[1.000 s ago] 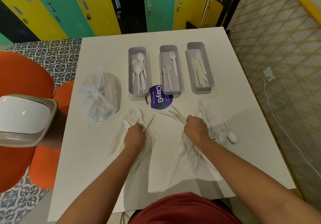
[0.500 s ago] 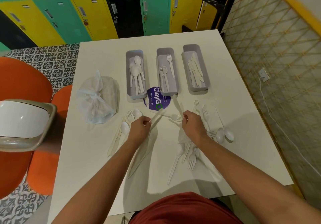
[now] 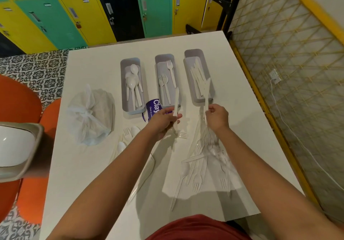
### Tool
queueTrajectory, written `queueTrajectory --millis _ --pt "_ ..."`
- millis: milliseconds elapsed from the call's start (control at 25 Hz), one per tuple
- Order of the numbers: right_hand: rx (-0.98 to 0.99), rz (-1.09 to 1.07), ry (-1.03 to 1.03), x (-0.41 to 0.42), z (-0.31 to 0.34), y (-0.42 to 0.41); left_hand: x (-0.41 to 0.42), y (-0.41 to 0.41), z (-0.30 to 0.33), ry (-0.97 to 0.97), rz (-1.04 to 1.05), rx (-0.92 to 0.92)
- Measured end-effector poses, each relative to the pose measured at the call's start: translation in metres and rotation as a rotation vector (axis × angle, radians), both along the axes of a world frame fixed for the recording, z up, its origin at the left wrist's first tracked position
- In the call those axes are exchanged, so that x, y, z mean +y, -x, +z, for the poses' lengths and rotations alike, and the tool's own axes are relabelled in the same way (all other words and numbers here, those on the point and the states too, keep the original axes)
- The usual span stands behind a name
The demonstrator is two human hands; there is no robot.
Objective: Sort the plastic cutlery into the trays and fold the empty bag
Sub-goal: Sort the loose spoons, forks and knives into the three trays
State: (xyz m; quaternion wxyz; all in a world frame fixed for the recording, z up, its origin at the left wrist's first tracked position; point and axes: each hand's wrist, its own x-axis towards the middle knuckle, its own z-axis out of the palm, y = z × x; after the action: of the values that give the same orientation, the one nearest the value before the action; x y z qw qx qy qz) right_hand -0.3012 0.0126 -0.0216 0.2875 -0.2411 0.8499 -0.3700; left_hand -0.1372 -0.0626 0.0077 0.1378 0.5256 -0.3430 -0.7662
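Table: a white square tabletop point(image 3: 89, 165) carries everything in the task; its near half is littered with loose cutlery; sorting looks partly done
Tied bag: a knotted translucent plastic bag point(image 3: 89, 115) sits at the left of the table, bulging and apparently full; not the one to fold, I judge
Trays: three long grey plastic trays side by side at the far middle; the left tray point(image 3: 141, 109) holds white spoons, the middle tray point(image 3: 158, 61) white forks, the right tray point(image 3: 188, 68) white knives; each only part filled
Clear bag: a flat transparent plastic bag point(image 3: 234, 180) lies under the right-hand heap, with forks, knives and a spoon on or in it; not yet emptied, so folding is some way off
Left heap: a smaller scatter of white spoons and forks point(image 3: 128, 135) lies by the left forearm, unsorted
Left hand: the left hand point(image 3: 163, 122) grips a white plastic knife point(image 3: 176, 105) upright, over the near end of the middle tray
Right hand: the right hand point(image 3: 216, 117) pinches another white knife point(image 3: 206, 98), its tip over the near end of the right tray; likely next in
Left to do: both heaps, then the fold
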Motion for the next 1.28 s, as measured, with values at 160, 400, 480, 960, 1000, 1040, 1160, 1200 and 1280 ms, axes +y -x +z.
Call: queueTrajectory --millis 160,400,480,960,1000,1040,1160,1200,1280 --pt "-0.048 -0.034 -0.088 -0.018 -0.003 0.039 -0.021 0.039 0.005 0.068 -0.064 -0.025" --pt "-0.065 -0.039 -0.165 -0.052 -0.004 0.071 -0.054 0.094 -0.008 0.196 -0.125 -0.195" --pt "-0.043 -0.015 -0.163 -0.065 -0.004 0.078 -0.065 0.113 -0.012 0.233 -0.125 -0.249" --pt "0.059 0.072 0.064 -0.072 -0.018 0.083 -0.092 0.137 -0.017 0.406 -0.253 -0.306" --pt "0.057 0.077 0.078 -0.065 -0.021 0.079 -0.087 0.128 -0.017 0.384 -0.230 -0.295" --pt "0.052 0.085 0.092 -0.058 -0.023 0.074 -0.082 0.117 -0.017 0.358 -0.204 -0.280" --pt "0.034 0.144 0.129 -0.038 -0.026 0.048 -0.063 0.086 -0.014 0.355 -0.188 -0.284" --pt "0.023 0.175 0.118 -0.033 -0.029 0.038 -0.057 0.076 -0.014 0.366 -0.186 -0.291" --pt "0.001 0.277 0.035 -0.025 -0.037 0.019 -0.045 0.058 -0.016 0.373 -0.173 -0.302"
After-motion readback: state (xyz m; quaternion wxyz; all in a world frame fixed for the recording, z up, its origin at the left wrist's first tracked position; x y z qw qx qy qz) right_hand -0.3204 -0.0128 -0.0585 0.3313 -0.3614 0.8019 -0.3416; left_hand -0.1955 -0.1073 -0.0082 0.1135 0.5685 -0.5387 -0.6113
